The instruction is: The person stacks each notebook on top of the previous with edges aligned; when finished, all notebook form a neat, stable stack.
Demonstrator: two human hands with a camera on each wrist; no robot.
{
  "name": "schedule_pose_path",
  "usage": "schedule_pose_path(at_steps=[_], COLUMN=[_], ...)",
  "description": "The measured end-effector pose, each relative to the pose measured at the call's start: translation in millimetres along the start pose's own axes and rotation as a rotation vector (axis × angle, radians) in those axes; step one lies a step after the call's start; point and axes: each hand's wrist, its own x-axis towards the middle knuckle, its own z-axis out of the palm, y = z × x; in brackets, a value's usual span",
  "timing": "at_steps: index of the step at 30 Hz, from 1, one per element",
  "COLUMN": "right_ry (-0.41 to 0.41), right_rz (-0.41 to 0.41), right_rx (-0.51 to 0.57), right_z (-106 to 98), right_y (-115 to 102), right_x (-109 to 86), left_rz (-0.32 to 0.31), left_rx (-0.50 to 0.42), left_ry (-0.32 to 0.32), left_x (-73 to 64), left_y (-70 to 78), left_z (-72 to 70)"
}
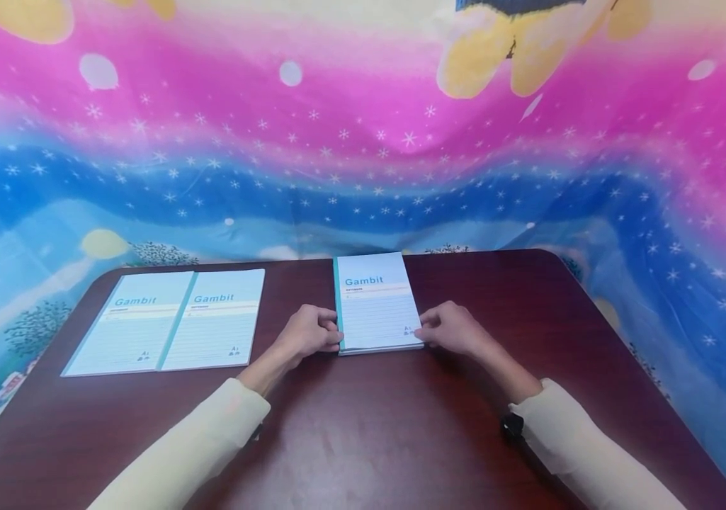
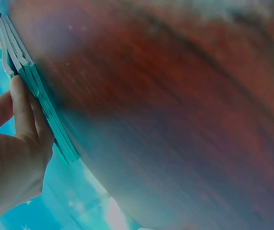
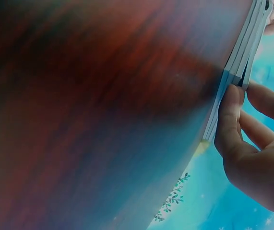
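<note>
One far-left notebook [image 1: 128,326] plus one neighbouring notebook [image 1: 212,319]: two are lying outside the stack [image 1: 377,304]. One stack is showing at least three notebooks edge-on; exact number is not reading clearly. One left hand [image 1: 307,331], one right hand [image 1: 457,329]: two are showing. One left sleeve [image 1: 187,446], one right sleeve [image 1: 588,443]: two showing. One table [image 1: 363,425], one backdrop [image 1: 363,142] are showing.
</note>
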Motion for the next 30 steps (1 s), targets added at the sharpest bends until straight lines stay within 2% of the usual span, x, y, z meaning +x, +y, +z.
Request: schedule_pose_path(at_steps=[23, 30], right_ry=[0.010, 0.057], right_rz=[-0.009, -0.008], right_rx=[-0.071, -0.016], right_z=[0, -2], right_y=[-3, -7], right_x=[5.6, 6.9], left_rz=[-0.019, 0.012], left_rx=[0.123, 0.105], left_ry=[-0.008, -0.025], left_x=[0.6, -4.1], left_y=[4.2, 3.9], left_z=[-3.4, -12.5])
